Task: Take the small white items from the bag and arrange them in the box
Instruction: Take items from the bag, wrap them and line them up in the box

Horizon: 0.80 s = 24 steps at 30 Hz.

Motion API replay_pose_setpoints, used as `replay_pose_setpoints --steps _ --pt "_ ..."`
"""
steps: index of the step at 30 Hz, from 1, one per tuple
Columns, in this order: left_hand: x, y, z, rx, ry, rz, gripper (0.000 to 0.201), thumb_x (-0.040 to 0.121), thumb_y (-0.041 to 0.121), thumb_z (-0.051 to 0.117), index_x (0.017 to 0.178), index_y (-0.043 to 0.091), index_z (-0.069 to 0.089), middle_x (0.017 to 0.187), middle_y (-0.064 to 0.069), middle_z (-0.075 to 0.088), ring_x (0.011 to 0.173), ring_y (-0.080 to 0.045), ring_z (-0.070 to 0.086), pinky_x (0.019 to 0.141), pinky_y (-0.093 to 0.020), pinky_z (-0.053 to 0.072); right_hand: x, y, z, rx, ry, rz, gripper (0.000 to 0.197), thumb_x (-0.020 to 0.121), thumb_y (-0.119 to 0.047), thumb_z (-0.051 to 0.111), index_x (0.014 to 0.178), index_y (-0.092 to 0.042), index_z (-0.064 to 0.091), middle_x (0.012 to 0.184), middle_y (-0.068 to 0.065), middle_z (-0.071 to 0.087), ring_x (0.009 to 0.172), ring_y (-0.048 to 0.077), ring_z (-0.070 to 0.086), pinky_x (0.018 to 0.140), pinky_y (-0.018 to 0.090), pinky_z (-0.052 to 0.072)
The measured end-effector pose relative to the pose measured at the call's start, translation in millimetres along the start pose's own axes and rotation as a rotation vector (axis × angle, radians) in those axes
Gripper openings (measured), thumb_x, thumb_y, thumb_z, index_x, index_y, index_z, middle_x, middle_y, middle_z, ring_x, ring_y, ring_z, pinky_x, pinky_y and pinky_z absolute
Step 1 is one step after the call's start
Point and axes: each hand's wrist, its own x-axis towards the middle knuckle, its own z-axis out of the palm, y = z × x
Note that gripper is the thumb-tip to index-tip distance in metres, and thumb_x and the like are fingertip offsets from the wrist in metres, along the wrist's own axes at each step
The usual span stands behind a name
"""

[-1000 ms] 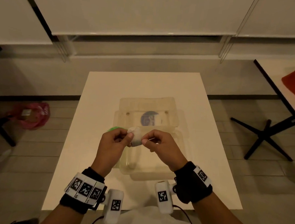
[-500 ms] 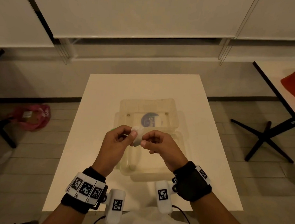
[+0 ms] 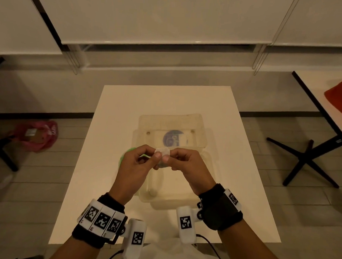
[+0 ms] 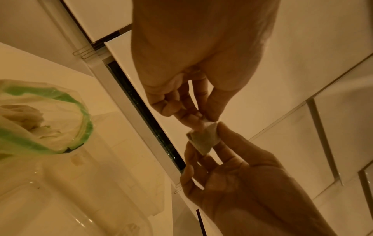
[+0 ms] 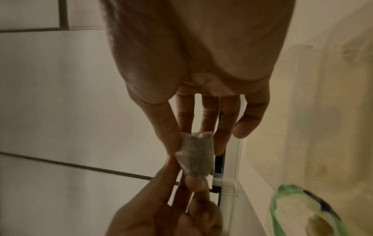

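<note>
Mostly hidden behind the left hand: green-rimmed bag, more white stuff inside. Left thumb and fingers pinching one small white item, held up over the clear box; right hand pinching its other side. Blue round label on the lid, writing too blurry to read. Pink bag on the floor, far left.

We can read no words or numbers anywhere. The box lid carries a round blue label, its print too blurred to read; at 9 o'clock, a pink bag shows illegible white marks.
</note>
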Motion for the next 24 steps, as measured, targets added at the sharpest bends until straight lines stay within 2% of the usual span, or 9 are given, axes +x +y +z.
replay_pose_setpoints --steps 3,6,9,11,14,18,20,23,24 --pt "0.4 -0.1 0.6 -0.015 0.05 -0.019 0.01 0.093 0.009 0.068 0.085 0.004 0.072 0.076 -0.009 0.07 0.061 -0.007 0.059 0.062 -0.012 0.045 1.0 0.6 -0.1 -0.068 0.024 0.002 0.016 0.069 -0.021 0.076 0.072 -0.007 0.067 0.064 -0.011 0.062 0.062 0.0 0.057 0.068 0.017 0.043" --pt "0.3 1.3 1.4 -0.01 0.018 -0.036 0.01 0.092 0.01 0.069 0.085 0.004 0.073 0.074 -0.009 0.07 0.063 -0.01 0.061 0.063 -0.013 0.045 0.2 -0.1 -2.2 -0.039 0.007 -0.02 0.009 0.084 -0.007 0.073 0.079 0.0 0.07 0.068 -0.006 0.067 0.064 0.0 0.06 0.068 0.015 0.044" --pt "-0.1 3.3 1.5 -0.032 0.041 -0.047 0.007 0.091 0.009 0.069 0.088 0.004 0.073 0.078 -0.004 0.072 0.067 -0.011 0.065 0.064 -0.013 0.047 1.9 1.8 -5.5 -0.118 0.062 -0.031 0.017 0.087 -0.007 0.07 0.076 0.005 0.067 0.067 0.002 0.059 0.062 0.007 0.052 0.065 0.02 0.042" --pt "0.4 3.0 -0.5 -0.049 0.097 -0.053 0.005 0.092 0.009 0.068 0.091 0.005 0.071 0.083 -0.005 0.07 0.067 -0.014 0.065 0.062 -0.012 0.045 3.4 4.0 -7.7 -0.134 0.091 -0.011 0.019 0.088 -0.009 0.07 0.072 -0.001 0.067 0.068 0.006 0.057 0.063 0.011 0.047 0.065 0.023 0.04" --pt "-0.6 1.0 -2.6 -0.019 0.101 -0.065 0.007 0.094 0.013 0.066 0.09 0.008 0.068 0.086 -0.007 0.067 0.068 -0.012 0.063 0.06 -0.011 0.043 2.0 4.7 -9.9 -0.138 0.111 -0.018 0.024 0.092 -0.011 0.067 0.068 -0.015 0.069 0.068 0.001 0.063 0.064 0.009 0.051 0.063 0.018 0.042" --pt "-5.2 1.1 1.0 0.036 0.007 -0.095 0.011 0.093 0.016 0.068 0.087 0.008 0.07 0.077 -0.006 0.068 0.067 -0.008 0.06 0.062 -0.009 0.042 -1.1 1.2 -6.0 -0.121 0.125 -0.059 0.02 0.094 -0.01 0.064 0.075 -0.01 0.071 0.069 -0.001 0.067 0.063 0.002 0.059 0.063 0.011 0.043" --pt "-6.6 1.9 2.6 0.033 0.017 -0.093 0.009 0.091 0.017 0.071 0.087 0.01 0.071 0.078 -0.002 0.071 0.069 -0.008 0.063 0.065 -0.01 0.045 -1.5 0.7 -4.4 -0.144 0.145 -0.072 0.018 0.094 -0.012 0.065 0.077 -0.009 0.072 0.07 -0.002 0.068 0.065 0.003 0.06 0.065 0.014 0.046" --pt "-6.4 2.5 2.3 0.017 0.078 -0.079 0.009 0.087 0.017 0.075 0.089 0.01 0.069 0.088 -0.003 0.073 0.076 -0.016 0.069 0.074 -0.019 0.053 -0.3 2.2 -4.3 -0.193 0.198 -0.083 0.019 0.092 -0.017 0.068 0.075 -0.015 0.073 0.072 0.0 0.071 0.073 0.014 0.064 0.078 0.034 0.053" --pt "-6.2 2.5 2.1 0.021 0.085 -0.081 0.01 0.087 0.018 0.076 0.088 0.01 0.069 0.089 -0.004 0.073 0.079 -0.019 0.07 0.077 -0.022 0.054 0.2 2.8 -4.3 -0.207 0.208 -0.088 0.019 0.092 -0.018 0.068 0.074 -0.016 0.073 0.073 0.001 0.072 0.074 0.016 0.064 0.081 0.037 0.053"
